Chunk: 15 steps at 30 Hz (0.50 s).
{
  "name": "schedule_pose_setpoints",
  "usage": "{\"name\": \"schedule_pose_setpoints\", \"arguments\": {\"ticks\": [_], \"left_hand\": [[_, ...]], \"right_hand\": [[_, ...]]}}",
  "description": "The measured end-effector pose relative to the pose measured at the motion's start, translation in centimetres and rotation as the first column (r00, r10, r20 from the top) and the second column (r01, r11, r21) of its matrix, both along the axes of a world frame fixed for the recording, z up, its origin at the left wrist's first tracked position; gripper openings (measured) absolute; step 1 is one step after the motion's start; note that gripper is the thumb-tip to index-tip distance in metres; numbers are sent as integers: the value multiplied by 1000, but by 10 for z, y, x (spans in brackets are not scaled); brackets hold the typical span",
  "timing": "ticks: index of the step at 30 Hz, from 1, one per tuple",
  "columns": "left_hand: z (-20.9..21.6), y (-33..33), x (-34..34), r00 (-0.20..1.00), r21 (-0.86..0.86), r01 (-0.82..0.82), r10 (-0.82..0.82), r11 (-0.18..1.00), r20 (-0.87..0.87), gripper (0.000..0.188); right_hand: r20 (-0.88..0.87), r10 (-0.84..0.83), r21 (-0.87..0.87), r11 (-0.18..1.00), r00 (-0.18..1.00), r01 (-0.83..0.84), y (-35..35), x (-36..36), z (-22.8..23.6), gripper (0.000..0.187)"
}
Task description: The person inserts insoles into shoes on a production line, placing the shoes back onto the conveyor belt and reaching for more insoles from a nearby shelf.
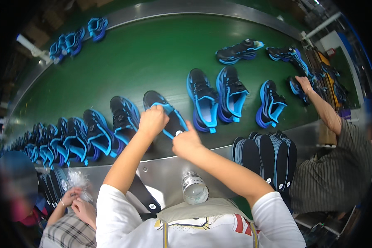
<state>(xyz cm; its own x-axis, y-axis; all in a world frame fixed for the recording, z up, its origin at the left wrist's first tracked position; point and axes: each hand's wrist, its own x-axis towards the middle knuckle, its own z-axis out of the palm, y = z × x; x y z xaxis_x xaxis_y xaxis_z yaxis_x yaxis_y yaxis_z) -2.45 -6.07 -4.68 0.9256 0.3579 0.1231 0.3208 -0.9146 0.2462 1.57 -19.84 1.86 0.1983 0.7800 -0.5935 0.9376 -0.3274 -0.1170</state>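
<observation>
Black-blue shoe (152, 97): left hand (154, 120) curled, gripping it; right hand (187, 142) half-curled beside insole (175, 123), hold unclear.

A black shoe (151, 96) with bright-blue trim points its toe away, near the green belt's (132, 49) close edge; a black insole (175, 122), white-dotted at the heel, lies lengthwise along its opening.

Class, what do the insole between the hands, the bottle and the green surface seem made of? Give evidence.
Insole: likely fabric over foam; its black face looks matte, core hidden.
Bottle: glossy clear plastic or glass, transparent with bright highlights.
Green surface: probably satin plastic or rubber; its sheen is soft.
</observation>
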Motion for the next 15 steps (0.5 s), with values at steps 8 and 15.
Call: {"name": "schedule_pose_setpoints", "arguments": {"ticks": [8, 15], "left_hand": [[6, -18, 15, 989, 262, 75, -38, 962, -145, 18], [9, 18, -11, 941, -716, -95, 297, 692, 162, 18]], "right_hand": [[-182, -210, 76, 971, 961, 227, -12, 6, -24, 36], [-285, -456, 840, 305, 843, 448, -164, 29, 14, 27]]}}
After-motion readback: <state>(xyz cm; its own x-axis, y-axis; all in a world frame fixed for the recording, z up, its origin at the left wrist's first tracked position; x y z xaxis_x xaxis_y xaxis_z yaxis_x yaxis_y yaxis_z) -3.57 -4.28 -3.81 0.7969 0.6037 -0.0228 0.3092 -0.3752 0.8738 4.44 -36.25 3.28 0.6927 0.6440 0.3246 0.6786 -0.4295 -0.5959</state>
